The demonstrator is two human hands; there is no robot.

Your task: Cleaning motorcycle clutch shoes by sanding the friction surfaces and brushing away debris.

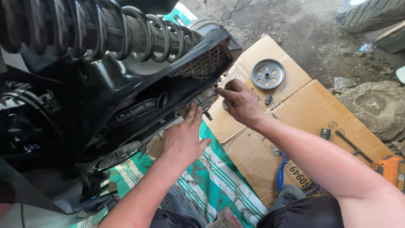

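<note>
My left hand (183, 137) reaches up under the black scooter engine casing (139, 90), fingers spread and pressing against a round metal clutch part (204, 99) at its end. My right hand (240, 101) is at the same part from the right, fingertips pinched at its edge near a short shaft (208, 115). Whether the fingers pinch a small piece is hidden. A black coil spring shock (109, 29) runs across the top.
Flattened cardboard (303, 109) lies on the dirt ground with a grey round pulley disc (268, 74), small sockets (325, 133), a black T-handle wrench (352, 145), an orange power tool (390, 169) and a blue coiled cord (280, 173). A green striped mat (215, 177), a rock (375, 107) and a tyre (371, 12) surround it.
</note>
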